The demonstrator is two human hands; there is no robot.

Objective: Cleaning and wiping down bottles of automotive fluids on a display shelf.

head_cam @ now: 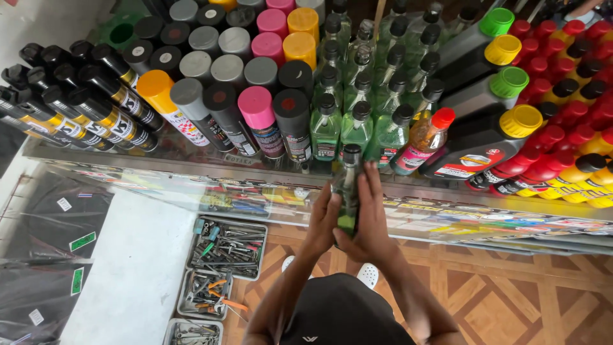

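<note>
We stand at the glass shelf [191,167] crowded with spray cans [255,115]. Both our hands, left [321,220] and right [370,214], clasp the green bottle [348,185] upright at its near edge; keep the grip level.

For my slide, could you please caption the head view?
Both hands hold a green bottle at a stocked shelf.

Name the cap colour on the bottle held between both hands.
Black cap, head view.
</note>
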